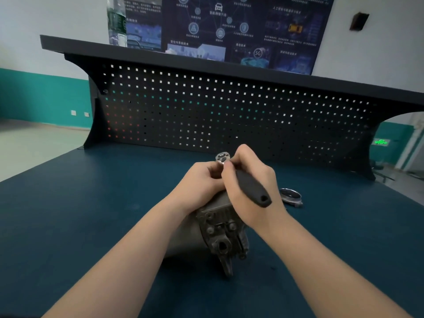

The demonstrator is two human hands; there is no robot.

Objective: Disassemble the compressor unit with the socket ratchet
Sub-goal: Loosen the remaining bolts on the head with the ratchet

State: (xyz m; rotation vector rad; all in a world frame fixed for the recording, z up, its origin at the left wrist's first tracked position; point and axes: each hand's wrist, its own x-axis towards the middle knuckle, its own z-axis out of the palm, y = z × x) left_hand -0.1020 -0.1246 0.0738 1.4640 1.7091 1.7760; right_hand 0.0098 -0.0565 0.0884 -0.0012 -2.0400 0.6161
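1. The compressor unit (pixel 213 228) lies on its side on the blue desk (pixel 91 214), near the middle of the front half, with its bolted end plate turned toward the person.
2. The right hand (pixel 250 187) has its grip wrapped round the black handle of the socket ratchet (pixel 249 188); the chrome head pokes out above the knuckles, over the far end of the unit.
3. The left hand (pixel 199 182) is curled in tight just under the ratchet head, its fingers pinching something there, most likely the socket or drive. What exactly they hold is hidden by both hands.
4. The step in hand looks like seating or adjusting the socket before it goes onto a bolt, though the bolt itself cannot be seen.
5. To do it well, the person should keep the left fingers steadying the head until the socket sits square and fully down on the fastener. A half-seated socket may slip and round the bolt.
6. The unit rests loose on the desk, so one hand should brace the housing while the handle swings; otherwise it could roll.
7. A metal ring part (pixel 291 196) lies just right of the unit, toward the desk's right edge, within the handle's likely sweep, and is worth minding.
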